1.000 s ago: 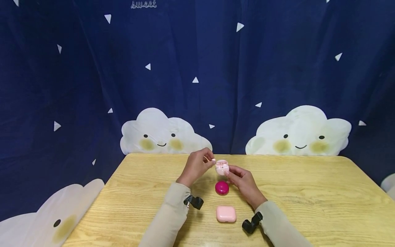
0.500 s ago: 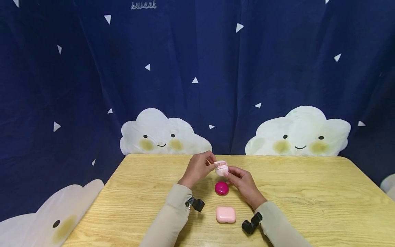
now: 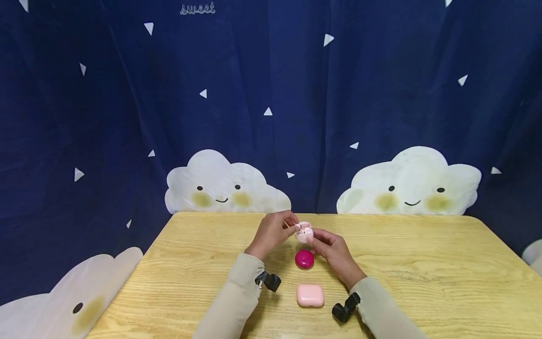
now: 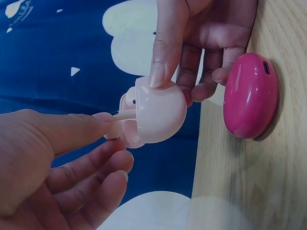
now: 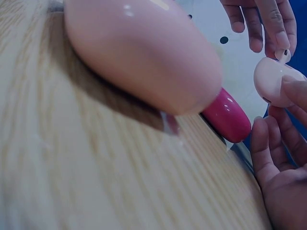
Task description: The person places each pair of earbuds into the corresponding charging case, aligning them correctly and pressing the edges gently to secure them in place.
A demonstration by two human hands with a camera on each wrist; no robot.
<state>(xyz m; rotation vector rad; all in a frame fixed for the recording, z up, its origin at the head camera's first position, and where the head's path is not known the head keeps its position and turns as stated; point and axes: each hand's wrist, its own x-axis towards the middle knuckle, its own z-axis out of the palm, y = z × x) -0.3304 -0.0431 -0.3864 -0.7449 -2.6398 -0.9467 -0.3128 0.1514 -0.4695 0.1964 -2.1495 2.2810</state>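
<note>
My right hand (image 3: 336, 254) holds a pale pink round earbud case (image 3: 304, 236) above the table, its lid raised. In the left wrist view, the right thumb presses on the rounded shell of the case. Between thumb and fingertips, my left hand (image 3: 272, 234) pinches a pale pink earbud (image 4: 125, 114), whose stem points into the case's opening. How deep the stem sits is hidden by the shell. A second earbud (image 4: 130, 97) shows inside the case. Just below the hands, a magenta round case (image 3: 304, 259) lies on the table with its lid down.
A pink rounded-rectangular case (image 3: 310, 295) lies nearer to me, between the forearms. The wooden table (image 3: 423, 273) ends at a dark blue curtain (image 3: 296, 94) with cloud prints. Each sleeve carries a black wrist camera mount (image 3: 270, 280).
My left hand has moved right and slightly down, bringing the earbud from beside the case to its opening. The right hand and the case have hardly moved.
</note>
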